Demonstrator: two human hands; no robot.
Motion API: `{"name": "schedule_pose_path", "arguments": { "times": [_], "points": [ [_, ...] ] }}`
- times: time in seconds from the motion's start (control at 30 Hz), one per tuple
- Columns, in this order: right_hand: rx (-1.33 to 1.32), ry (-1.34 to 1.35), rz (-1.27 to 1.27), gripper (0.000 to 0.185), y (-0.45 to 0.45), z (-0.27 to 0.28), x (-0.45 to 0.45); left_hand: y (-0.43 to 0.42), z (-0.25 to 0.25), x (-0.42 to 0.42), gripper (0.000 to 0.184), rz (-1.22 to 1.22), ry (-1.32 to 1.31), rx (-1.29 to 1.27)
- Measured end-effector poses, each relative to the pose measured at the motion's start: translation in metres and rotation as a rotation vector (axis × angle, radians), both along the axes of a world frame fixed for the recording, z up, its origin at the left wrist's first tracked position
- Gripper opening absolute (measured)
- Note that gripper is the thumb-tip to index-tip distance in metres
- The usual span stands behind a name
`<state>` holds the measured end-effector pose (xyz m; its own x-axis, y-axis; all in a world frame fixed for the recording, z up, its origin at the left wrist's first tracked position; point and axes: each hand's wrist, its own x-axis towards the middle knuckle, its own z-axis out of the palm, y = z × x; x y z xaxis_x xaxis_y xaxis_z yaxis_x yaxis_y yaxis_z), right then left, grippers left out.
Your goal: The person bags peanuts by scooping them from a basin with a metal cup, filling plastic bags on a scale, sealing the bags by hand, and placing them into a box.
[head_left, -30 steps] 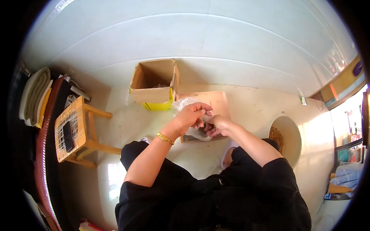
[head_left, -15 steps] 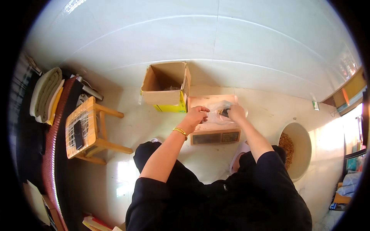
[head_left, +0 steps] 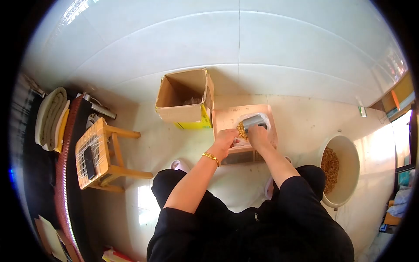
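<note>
A scale with a pinkish tray point(head_left: 224, 114) stands on the floor, a clear plastic bag point(head_left: 267, 126) over it. My right hand point(head_left: 259, 136) is closed on a grey metal scoop point(head_left: 254, 121) above the tray. Small golden-brown pieces point(head_left: 242, 130) lie at the scoop's left end, by the bag. At the near left edge of the bag, my left hand point(head_left: 226, 140) is closed, its fingers pinching what looks like the bag's edge. The scale's display is partly covered by my hands.
An open cardboard box point(head_left: 178, 114) is behind and left of the scale. To the right, a pale bucket point(head_left: 349, 168) holds brown pieces point(head_left: 329, 169). A wooden stool point(head_left: 103, 153) with a black phone point(head_left: 89, 162) stands at the left, beside folded cloth point(head_left: 53, 114).
The bag has come down from between my hands onto the scale. My right hand now holds the scoop plainly in view, with brown pieces at its end.
</note>
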<state>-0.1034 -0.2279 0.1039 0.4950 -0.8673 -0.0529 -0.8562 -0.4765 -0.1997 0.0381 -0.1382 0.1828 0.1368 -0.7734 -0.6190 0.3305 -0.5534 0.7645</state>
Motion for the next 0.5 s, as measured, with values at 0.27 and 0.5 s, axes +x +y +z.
{"name": "schedule_pose_path", "arguments": {
  "times": [0.27, 0.5],
  "points": [
    [-0.016, 0.067, 0.098, 0.019, 0.007, 0.020, -0.012, -0.003, -0.002, 0.008, 0.029, 0.060, 0.046, -0.026],
    [0.060, 0.125, -0.023, 0.021, -0.001, 0.019, -0.034, -0.003, 0.006, -0.002, 0.026, 0.028, 0.070, 0.013]
  ]
}}
